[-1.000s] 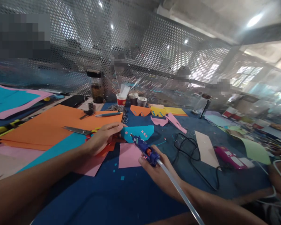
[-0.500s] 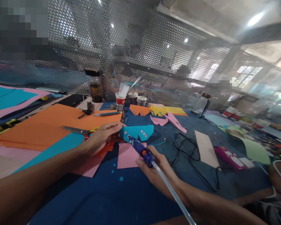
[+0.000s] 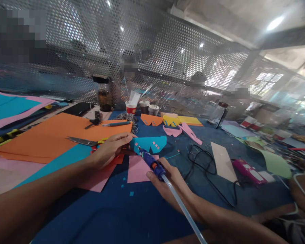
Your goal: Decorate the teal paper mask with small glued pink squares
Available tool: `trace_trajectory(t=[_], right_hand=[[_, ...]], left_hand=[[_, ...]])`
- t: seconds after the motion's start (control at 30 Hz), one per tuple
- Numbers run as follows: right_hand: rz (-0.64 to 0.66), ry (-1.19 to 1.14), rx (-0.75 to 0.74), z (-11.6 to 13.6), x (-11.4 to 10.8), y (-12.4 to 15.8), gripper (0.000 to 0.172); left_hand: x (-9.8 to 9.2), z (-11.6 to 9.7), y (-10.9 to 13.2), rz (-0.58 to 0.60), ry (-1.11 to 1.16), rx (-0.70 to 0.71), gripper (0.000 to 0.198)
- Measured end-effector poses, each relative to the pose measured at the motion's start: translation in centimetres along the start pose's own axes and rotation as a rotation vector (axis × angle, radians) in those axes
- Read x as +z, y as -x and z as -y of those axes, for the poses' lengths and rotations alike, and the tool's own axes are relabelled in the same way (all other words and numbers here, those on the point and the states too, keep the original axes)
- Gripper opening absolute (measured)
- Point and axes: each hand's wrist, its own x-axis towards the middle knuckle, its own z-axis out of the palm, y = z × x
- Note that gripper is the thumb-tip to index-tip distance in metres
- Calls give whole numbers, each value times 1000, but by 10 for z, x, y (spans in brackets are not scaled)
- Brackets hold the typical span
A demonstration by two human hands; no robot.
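Observation:
My left hand [image 3: 114, 147] pinches the left end of a blue paper cutout [image 3: 144, 141] with a notched lower edge and small pink squares on it. In my right hand [image 3: 169, 179] is a blue glue gun [image 3: 151, 162], its nozzle at the cutout's left part; I cannot tell whether it touches. A long clear glue stick [image 3: 184, 208] sticks out of its back. Below the cutout lies a pink paper square [image 3: 137, 170]. Scissors [image 3: 82, 140] with red and yellow handles rest beside my left hand, which partly hides them.
Similar orange [image 3: 151, 120], yellow [image 3: 171, 120] and pink [image 3: 172, 130] cutouts lie farther back. Orange sheets [image 3: 45, 135] cover the left side. Paper cups [image 3: 131, 107] and a jar [image 3: 103, 95] stand by the mesh partition. A black cable [image 3: 208, 171] curls right, near a magenta device [image 3: 249, 171].
The glue gun's back end and the glue stick have shifted slightly left. The left hand and blue cutout look the same.

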Motion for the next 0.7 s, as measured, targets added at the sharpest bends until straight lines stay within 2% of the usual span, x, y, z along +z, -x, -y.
trace_trajectory(t=[0.7], right_hand=[[7,25,35,2,0,-3,21]], left_hand=[[-2,2,-2,23,2,9,25]])
